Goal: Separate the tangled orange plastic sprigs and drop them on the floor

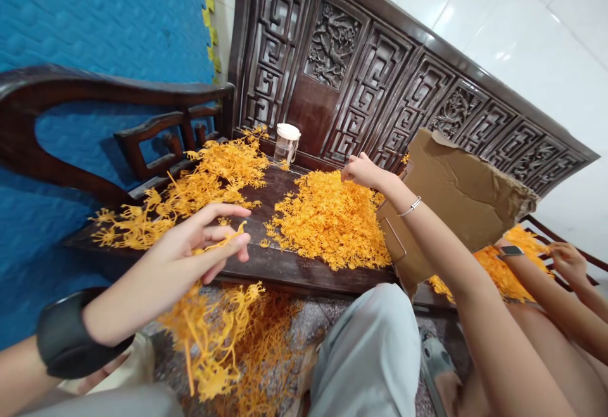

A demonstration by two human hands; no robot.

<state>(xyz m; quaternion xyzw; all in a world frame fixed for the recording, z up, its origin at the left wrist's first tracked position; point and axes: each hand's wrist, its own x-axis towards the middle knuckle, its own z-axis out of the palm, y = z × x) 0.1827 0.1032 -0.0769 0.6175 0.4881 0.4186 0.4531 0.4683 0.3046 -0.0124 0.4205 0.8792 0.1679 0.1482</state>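
My left hand (209, 239) pinches a thin orange plastic sprig (235, 234) between thumb and fingers, over the front edge of the dark wooden bench (308, 275). Branching orange pieces (216, 347) hang below this hand; whether they join the pinched stem is hidden. Above the back of a heap of small orange plastic pieces (332, 220) is my right hand (361, 171), its fingers drawn together. What they hold, if anything, I cannot make out. To the left on the seat lies a pile of branched orange plastic sprigs (223, 166).
A clear cup with a white lid (287, 141) stands by the carved backrest (327, 75). Right of the heap, a cardboard piece (456, 195) stands upright. Beyond it, another person's hands (567, 263) are at more orange pieces (503, 271). Orange stems (270, 353) cover part of the floor.
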